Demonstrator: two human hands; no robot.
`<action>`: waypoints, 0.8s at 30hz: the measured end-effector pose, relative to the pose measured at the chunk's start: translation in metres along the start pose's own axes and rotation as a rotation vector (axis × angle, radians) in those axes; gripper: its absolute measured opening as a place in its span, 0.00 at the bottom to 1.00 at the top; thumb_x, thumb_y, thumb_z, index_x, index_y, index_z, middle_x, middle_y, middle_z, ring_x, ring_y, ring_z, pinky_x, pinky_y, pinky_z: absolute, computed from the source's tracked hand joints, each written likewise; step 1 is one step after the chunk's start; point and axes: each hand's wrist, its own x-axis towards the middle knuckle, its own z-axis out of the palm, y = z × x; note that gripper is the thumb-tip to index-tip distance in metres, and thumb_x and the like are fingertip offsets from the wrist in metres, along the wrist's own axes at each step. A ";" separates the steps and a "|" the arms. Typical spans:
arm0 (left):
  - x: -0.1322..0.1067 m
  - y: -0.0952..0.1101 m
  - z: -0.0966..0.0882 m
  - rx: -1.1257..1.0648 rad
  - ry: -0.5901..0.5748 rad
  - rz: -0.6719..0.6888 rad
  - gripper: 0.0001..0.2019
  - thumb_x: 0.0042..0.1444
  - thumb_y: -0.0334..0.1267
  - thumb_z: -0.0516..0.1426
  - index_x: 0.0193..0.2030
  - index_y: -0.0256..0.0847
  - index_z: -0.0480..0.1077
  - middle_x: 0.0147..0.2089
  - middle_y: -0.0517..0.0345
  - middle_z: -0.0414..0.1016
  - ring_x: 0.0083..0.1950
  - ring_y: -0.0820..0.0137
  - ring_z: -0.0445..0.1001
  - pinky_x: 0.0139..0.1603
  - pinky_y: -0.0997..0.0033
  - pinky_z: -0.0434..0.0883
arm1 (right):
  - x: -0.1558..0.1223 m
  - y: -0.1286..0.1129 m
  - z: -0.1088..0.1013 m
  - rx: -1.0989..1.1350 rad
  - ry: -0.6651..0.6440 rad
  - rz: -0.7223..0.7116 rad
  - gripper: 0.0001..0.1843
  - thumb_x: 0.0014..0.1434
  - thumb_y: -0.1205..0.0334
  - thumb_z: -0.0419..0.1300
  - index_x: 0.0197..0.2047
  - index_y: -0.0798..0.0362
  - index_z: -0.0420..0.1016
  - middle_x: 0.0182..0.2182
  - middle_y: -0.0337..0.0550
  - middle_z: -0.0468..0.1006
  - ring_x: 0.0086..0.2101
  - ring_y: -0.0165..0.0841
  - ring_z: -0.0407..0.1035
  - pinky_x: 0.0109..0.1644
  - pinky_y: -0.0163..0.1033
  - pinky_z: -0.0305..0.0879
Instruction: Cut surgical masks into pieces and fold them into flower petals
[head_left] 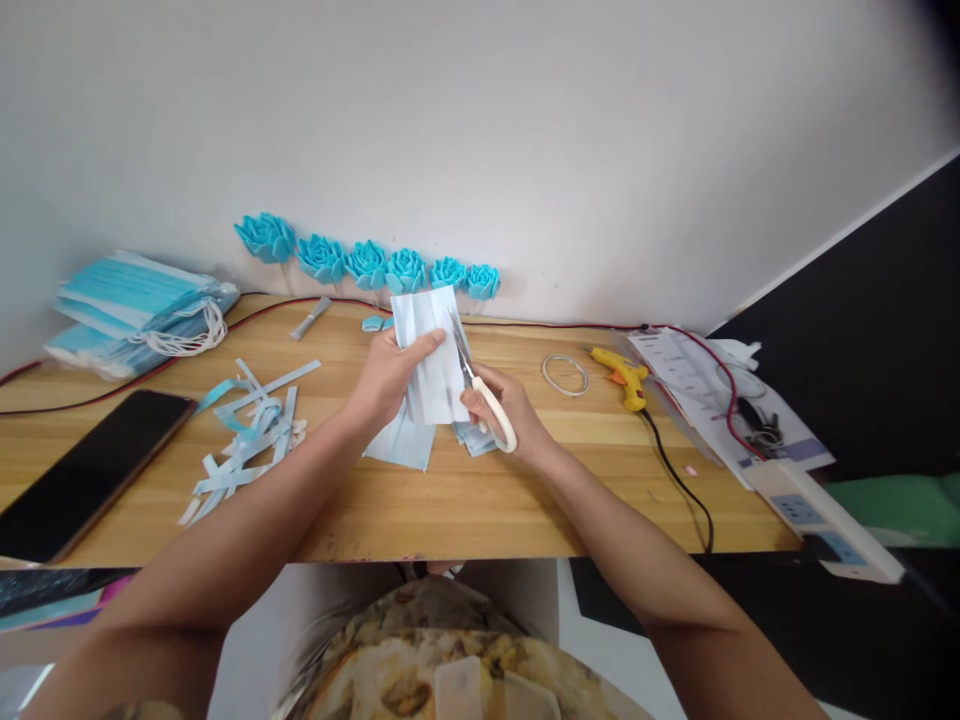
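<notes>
My left hand (390, 375) grips a pleated face mask (429, 380) by its left side, thumb flat on the front, holding it upright above the table. White-handled scissors (491, 408) are in my right hand (510, 405), their blades lying along the mask's right edge. Whether the blades are cutting into the material, I cannot tell. Beneath the mask, a flat light-blue mask piece (401, 440) rests on the wood, and more folded blue pieces (476, 438) lie under my right hand.
Blue flowers (367, 265) on sticks lean along the wall. Stacked masks (139, 300), cut strips (251, 435) and a phone (97, 470) lie at left. At right are a wire coil (565, 375), a yellow glue gun (621, 375), papers (690, 390) and a power strip (825, 520).
</notes>
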 end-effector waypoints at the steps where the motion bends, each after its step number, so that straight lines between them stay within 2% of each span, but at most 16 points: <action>1: 0.000 0.000 0.000 0.003 0.007 0.002 0.21 0.40 0.46 0.73 0.36 0.34 0.77 0.32 0.54 0.79 0.31 0.67 0.76 0.34 0.69 0.73 | 0.000 -0.001 0.000 -0.003 -0.005 -0.011 0.26 0.52 0.37 0.69 0.32 0.52 0.69 0.21 0.33 0.66 0.22 0.26 0.59 0.24 0.33 0.54; 4: -0.002 0.000 0.002 0.012 0.011 0.010 0.20 0.40 0.45 0.73 0.35 0.34 0.77 0.32 0.54 0.79 0.31 0.68 0.75 0.33 0.69 0.73 | 0.000 -0.003 0.000 -0.002 0.000 -0.025 0.28 0.52 0.33 0.67 0.33 0.52 0.70 0.23 0.34 0.66 0.24 0.27 0.59 0.25 0.33 0.54; 12: -0.004 -0.007 0.004 0.088 -0.006 0.004 0.18 0.41 0.45 0.72 0.32 0.35 0.75 0.30 0.55 0.76 0.29 0.69 0.72 0.30 0.69 0.70 | 0.000 -0.001 -0.001 -0.008 -0.001 -0.009 0.26 0.54 0.37 0.67 0.42 0.52 0.75 0.23 0.34 0.65 0.26 0.30 0.60 0.28 0.35 0.58; 18: -0.005 -0.008 0.005 0.124 -0.014 0.000 0.18 0.42 0.46 0.71 0.33 0.35 0.74 0.30 0.56 0.75 0.29 0.70 0.71 0.30 0.70 0.69 | 0.000 -0.004 0.000 0.032 0.026 -0.017 0.24 0.53 0.40 0.69 0.35 0.52 0.72 0.23 0.34 0.66 0.25 0.27 0.59 0.28 0.34 0.56; 24: -0.005 -0.009 0.005 0.091 -0.017 -0.030 0.19 0.40 0.46 0.72 0.33 0.35 0.74 0.30 0.57 0.74 0.28 0.72 0.69 0.29 0.71 0.67 | -0.002 -0.005 0.001 0.039 0.042 -0.012 0.24 0.53 0.40 0.69 0.33 0.52 0.71 0.22 0.33 0.66 0.23 0.27 0.58 0.25 0.34 0.54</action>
